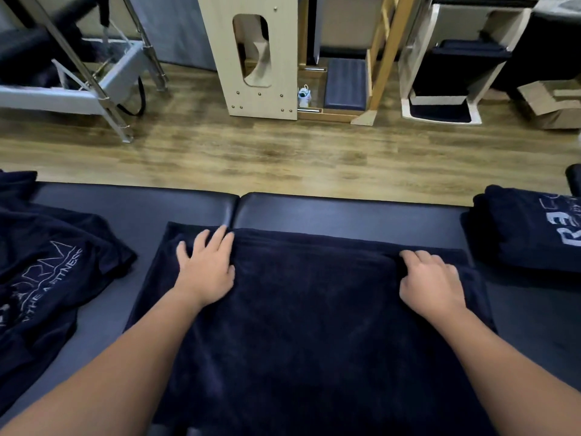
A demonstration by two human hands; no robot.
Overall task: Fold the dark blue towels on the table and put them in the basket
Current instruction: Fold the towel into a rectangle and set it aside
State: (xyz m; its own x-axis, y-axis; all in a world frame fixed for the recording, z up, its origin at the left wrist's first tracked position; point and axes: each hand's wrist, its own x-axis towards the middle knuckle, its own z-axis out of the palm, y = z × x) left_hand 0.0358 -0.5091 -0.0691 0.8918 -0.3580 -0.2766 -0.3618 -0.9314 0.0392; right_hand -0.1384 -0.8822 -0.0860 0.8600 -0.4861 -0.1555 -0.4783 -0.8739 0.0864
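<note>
Step in hand: I judge I am partway through folding one dark blue towel (301, 309), flattening it before the next fold.
Towel position: it lies spread across the middle of the frame on the black padded table (345, 212), its far edge just short of the table's far side.
Left hand (207, 269): palm down, fingers spread flat near the towel's upper left corner; it grips nothing.
Right hand (430, 281): fingers curled at the upper right edge; I cannot tell whether they pinch the cloth or only press it.
Other towels: an unfolded one with white lettering (47, 278) at the left edge, a folded stack (531, 228) at the right.
Basket: not in view.
Next move: I would take hold of both far corners and bring them toward me, keeping the edges aligned.
</note>
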